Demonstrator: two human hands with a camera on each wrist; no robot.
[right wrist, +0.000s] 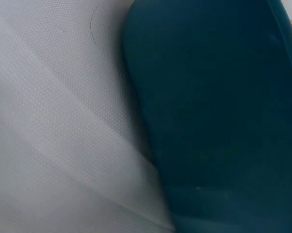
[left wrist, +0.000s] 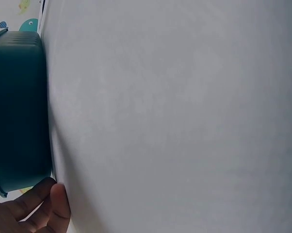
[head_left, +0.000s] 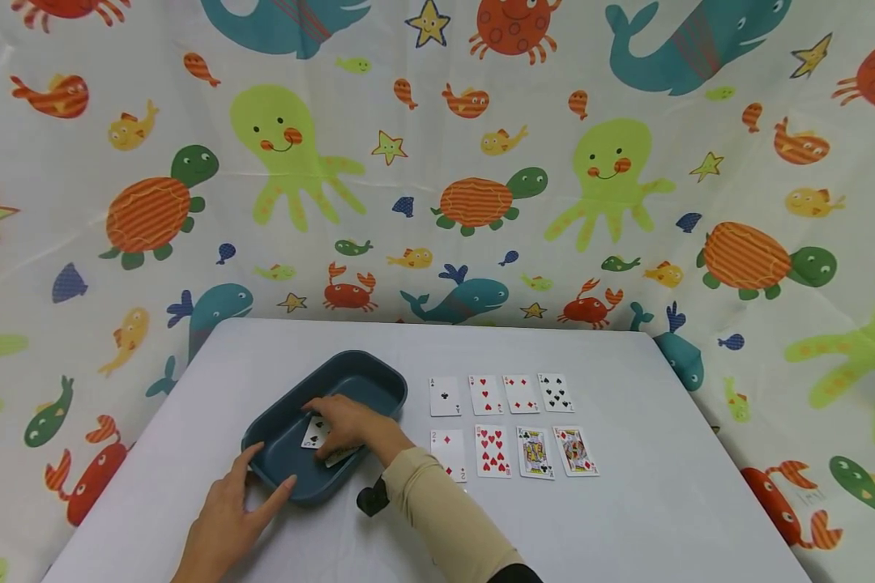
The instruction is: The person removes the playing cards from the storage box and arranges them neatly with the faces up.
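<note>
A dark teal plastic tub (head_left: 292, 394) sits slanted on the left part of the table. My left hand (head_left: 222, 514) holds its near left corner, thumb on the near side and fingers on the left wall. In the left wrist view, curled fingers (left wrist: 34, 206) show low beside the tub (left wrist: 20, 111). My right hand (head_left: 353, 425) reaches inside, bent fingers and thumb around a playing card (head_left: 313, 433) with a black suit. I cannot tell whether it pinches that card. Another card (head_left: 341, 457) shows partly under the palm. The right wrist view shows the tub's outer wall (right wrist: 219, 116).
Right of the tub, several cards lie face up in two rows, among them a ten of hearts (head_left: 492, 452) and a two of diamonds (head_left: 448, 453). A white cloth (head_left: 663, 486) covers the table. Behind hangs a sea-animal curtain (head_left: 423, 219).
</note>
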